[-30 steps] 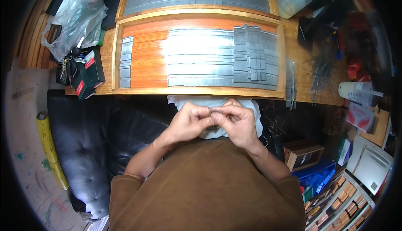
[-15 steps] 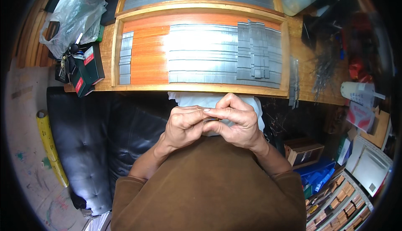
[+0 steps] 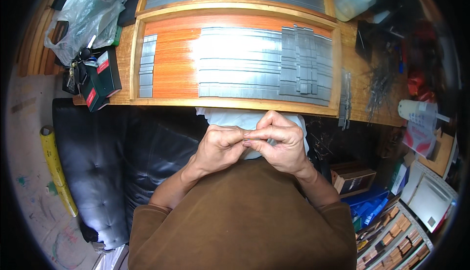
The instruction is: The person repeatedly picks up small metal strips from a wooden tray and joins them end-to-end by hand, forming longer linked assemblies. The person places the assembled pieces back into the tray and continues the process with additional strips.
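In front of my chest, my left hand (image 3: 220, 145) and my right hand (image 3: 281, 145) meet fingertip to fingertip. Between the thumb and forefinger of the right hand is a thin, narrow piece (image 3: 253, 139), mostly hidden, with only a sliver of edge showing. The left hand's fingers are closed against the same piece; its far end is covered by them. Just beyond the hands stands a wooden-framed tray (image 3: 235, 106) with an orange wood-grain base. Rows of flat grey strips (image 3: 240, 77) lie in it, with more strips stacked at its right side.
A second framed tray (image 3: 205, 2) lies behind the first. Dark boxes (image 3: 105, 74) with keys and a plastic bag (image 3: 88, 20) sit at left. Loose grey strips (image 3: 345, 99), thin dark wires (image 3: 382, 86) and a squeeze bottle (image 3: 360, 1) are at right. A white cloth (image 3: 220, 117) hangs below the tray.
The fingertips have drawn closer around the thin piece, so less of it shows than before. Both hands stay at nearly the same place; the view has shifted slightly.
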{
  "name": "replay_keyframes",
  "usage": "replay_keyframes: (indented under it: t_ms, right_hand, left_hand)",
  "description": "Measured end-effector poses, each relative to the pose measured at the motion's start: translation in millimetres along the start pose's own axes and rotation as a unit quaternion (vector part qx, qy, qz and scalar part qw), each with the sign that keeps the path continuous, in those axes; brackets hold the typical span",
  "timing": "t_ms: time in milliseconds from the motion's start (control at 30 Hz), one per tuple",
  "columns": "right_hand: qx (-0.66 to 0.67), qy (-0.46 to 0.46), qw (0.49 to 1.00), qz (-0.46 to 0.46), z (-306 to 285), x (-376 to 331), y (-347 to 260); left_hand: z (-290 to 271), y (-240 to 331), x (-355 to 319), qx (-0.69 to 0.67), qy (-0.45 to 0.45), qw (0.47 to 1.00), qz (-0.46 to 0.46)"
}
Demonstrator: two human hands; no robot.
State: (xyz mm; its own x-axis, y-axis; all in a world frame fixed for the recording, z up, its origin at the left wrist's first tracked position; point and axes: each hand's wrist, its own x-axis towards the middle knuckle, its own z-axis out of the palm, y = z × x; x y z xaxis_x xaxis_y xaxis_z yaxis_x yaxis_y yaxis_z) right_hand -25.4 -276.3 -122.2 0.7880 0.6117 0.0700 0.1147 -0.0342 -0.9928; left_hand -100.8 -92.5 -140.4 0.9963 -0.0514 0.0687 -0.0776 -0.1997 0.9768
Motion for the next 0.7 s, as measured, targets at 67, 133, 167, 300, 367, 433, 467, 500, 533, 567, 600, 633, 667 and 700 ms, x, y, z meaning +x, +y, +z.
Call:
replay_keyframes:
  t_ms: [67,133,167,300,367,433,467,500,533,567,600,633,667,700]
  right_hand:
    - [-0.001,0.002,1.000,0.004,-0.2,0.1,-1.6]
    - [-0.004,0.003,1.000,0.003,-0.1,-0.2,-1.1]
    - [-0.006,0.004,1.000,0.000,0.2,-0.8,0.5]
    - [-0.015,-0.003,1.000,-0.013,-0.1,-1.7,0.7]
    - [-0.015,0.004,1.000,-0.018,1.2,-2.3,0.2]
    - [-0.016,0.008,1.000,-0.022,1.8,-2.8,0.1]
    - [-0.017,0.009,1.000,-0.022,1.9,-3.0,0.4]
    - [-0.019,0.010,1.000,-0.023,2.0,-3.2,0.5]
    - [-0.018,0.014,1.000,-0.019,2.5,-3.5,0.4]
    - [-0.017,0.018,1.000,-0.015,3.5,-3.9,0.2]
    - [-0.016,0.022,1.000,-0.012,3.9,-3.9,0.1]
    - [-0.017,0.022,1.000,-0.012,3.9,-3.7,-0.2]
    - [-0.018,0.022,1.000,-0.011,3.8,-3.4,-0.9]
    - [-0.019,0.022,1.000,-0.011,3.6,-3.4,-1.3]
  left_hand:
    - [-1.2,0.7,-0.1,0.005,-0.008,1.000,-0.012]
    - [-1.7,0.8,0.0,0.003,-0.011,1.000,-0.015]
    - [-1.7,0.4,0.5,-0.001,-0.011,1.000,-0.012]
    - [-3.2,-0.8,2.1,-0.030,-0.015,0.999,-0.007]
    - [-4.8,-3.4,2.6,-0.022,-0.024,0.999,-0.001]
    - [-6.0,-3.9,2.8,-0.019,-0.031,0.999,0.000]
    - [-6.6,-3.0,3.2,-0.020,-0.033,0.999,-0.002]
    - [-6.9,-2.6,3.4,-0.021,-0.035,0.999,-0.004]
    - [-6.9,-2.7,3.5,-0.023,-0.035,0.999,-0.005]
    - [-6.8,-2.7,3.5,-0.025,-0.035,0.999,-0.007]
    - [-6.8,-2.7,3.5,-0.027,-0.035,0.999,-0.008]
    - [-6.9,-2.4,3.3,-0.026,-0.036,0.999,-0.010]
    - [-7.1,-2.1,2.9,-0.026,-0.038,0.999,-0.012]
    - [-7.2,-1.8,2.7,-0.025,-0.040,0.999,-0.014]
